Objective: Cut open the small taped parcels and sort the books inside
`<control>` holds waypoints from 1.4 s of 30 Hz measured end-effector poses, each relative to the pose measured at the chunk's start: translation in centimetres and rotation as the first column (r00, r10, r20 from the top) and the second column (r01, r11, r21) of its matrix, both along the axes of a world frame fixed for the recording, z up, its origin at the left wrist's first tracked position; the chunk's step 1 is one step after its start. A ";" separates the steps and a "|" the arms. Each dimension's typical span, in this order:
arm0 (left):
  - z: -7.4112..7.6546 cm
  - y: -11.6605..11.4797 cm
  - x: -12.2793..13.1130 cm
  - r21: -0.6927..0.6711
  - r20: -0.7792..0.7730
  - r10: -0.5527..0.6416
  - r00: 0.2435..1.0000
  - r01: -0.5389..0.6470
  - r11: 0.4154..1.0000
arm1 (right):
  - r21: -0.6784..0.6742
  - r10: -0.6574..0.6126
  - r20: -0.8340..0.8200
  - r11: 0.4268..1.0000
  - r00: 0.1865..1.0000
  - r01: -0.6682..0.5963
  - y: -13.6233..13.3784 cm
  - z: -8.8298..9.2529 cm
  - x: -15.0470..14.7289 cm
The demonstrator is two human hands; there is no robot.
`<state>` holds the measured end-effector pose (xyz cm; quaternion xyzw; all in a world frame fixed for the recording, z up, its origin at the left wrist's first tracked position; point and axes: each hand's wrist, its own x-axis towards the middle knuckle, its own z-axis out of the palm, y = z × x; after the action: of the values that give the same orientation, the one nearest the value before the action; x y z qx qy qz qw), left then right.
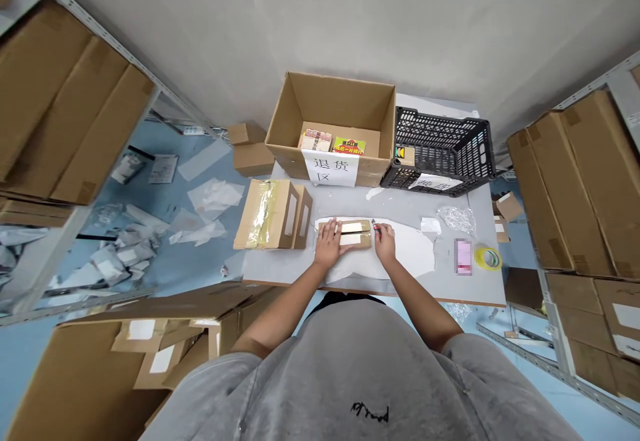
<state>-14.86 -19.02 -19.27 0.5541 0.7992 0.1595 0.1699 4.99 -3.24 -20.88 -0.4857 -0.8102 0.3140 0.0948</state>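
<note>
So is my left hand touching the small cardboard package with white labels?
Touching: the head view shows your left hand resting on the left end of the small cardboard package.

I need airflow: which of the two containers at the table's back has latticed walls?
The black plastic crate on the right; the brown cardboard box beside it has solid walls.

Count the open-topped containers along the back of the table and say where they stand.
2: the large cardboard box, near the middle, and the black crate, beside it on the right. No others appear hidden there.
</note>
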 end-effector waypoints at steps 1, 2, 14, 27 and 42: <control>-0.1 -0.6 0.2 0.004 0.001 0.082 0.997 -0.082 0.997 | 0.025 0.048 -0.038 0.999 0.998 -0.047 -0.5 0.8 -0.3; -0.2 -1.1 0.4 0.004 0.006 0.147 0.989 -0.147 0.989 | 0.046 0.090 -0.056 0.995 0.994 -0.088 -1.1 1.6 -0.7; -1.6 -0.8 -2.0 0.079 0.205 0.293 0.934 -0.315 0.946 | -0.078 -0.116 -0.085 0.991 0.990 0.109 -3.0 3.9 -2.8; 3.5 0.9 -3.0 -0.112 0.148 0.461 0.875 -0.449 0.887 | -0.351 -0.120 -0.104 0.933 0.987 0.076 -0.9 3.7 -1.8; 3.3 -1.0 -2.3 -0.321 0.104 0.203 0.974 -0.160 0.933 | -0.067 0.110 0.352 0.993 0.930 -0.092 -6.2 6.1 -5.1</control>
<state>-17.16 -19.97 -15.94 0.4320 0.8487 0.0839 0.2933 -0.09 -9.42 -14.80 -0.4943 -0.8300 0.2456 -0.0812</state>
